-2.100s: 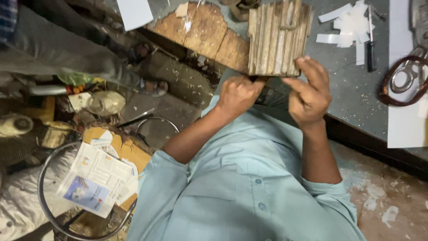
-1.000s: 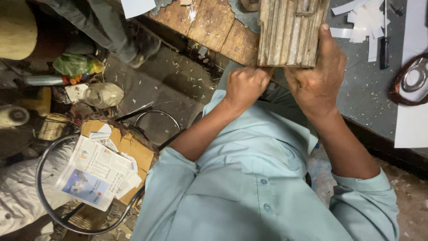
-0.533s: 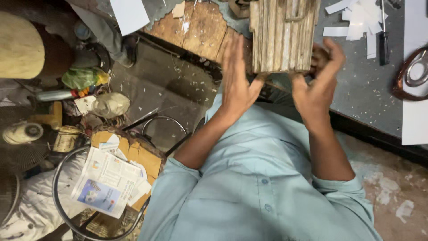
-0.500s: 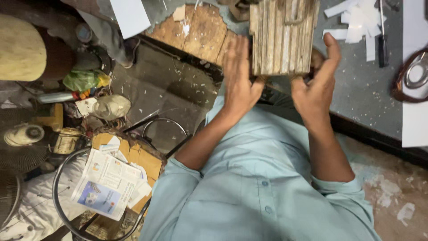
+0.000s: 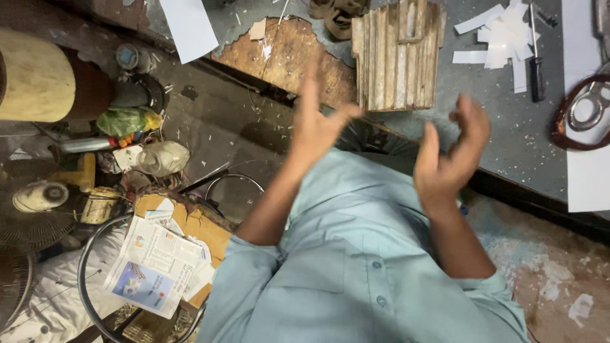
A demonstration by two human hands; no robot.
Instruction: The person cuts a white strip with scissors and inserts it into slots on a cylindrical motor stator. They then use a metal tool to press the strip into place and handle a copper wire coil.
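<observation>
1. Head view, the hands: the left hand (image 5: 318, 124) is raised with its fingers stretched out and apart, and it holds nothing. The right hand (image 5: 452, 155) is also empty, with its fingers loosely curled (a little blurred, so the exact pose is not sure). Both hands are in the air above the person's pale green shirt (image 5: 356, 254), apart from each other and from any thing.

2. Head view, the thing of the work: the block of wooden slats (image 5: 397, 54), many narrow strips packed side by side, lies flat on the grey worktable (image 5: 502, 127), just beyond the hands and between them. No hand touches it.

3. Head view, how far along: I judge the block is set down and let go, so the handling of it seems finished or paused. What work is left on it, the picture does not tell.

4. Head view, around: white paper strips (image 5: 499, 41) and a screwdriver (image 5: 537, 60) lie on the table beside the block. On the floor are a folded newspaper (image 5: 155, 267) and a metal ring (image 5: 92, 279).
</observation>
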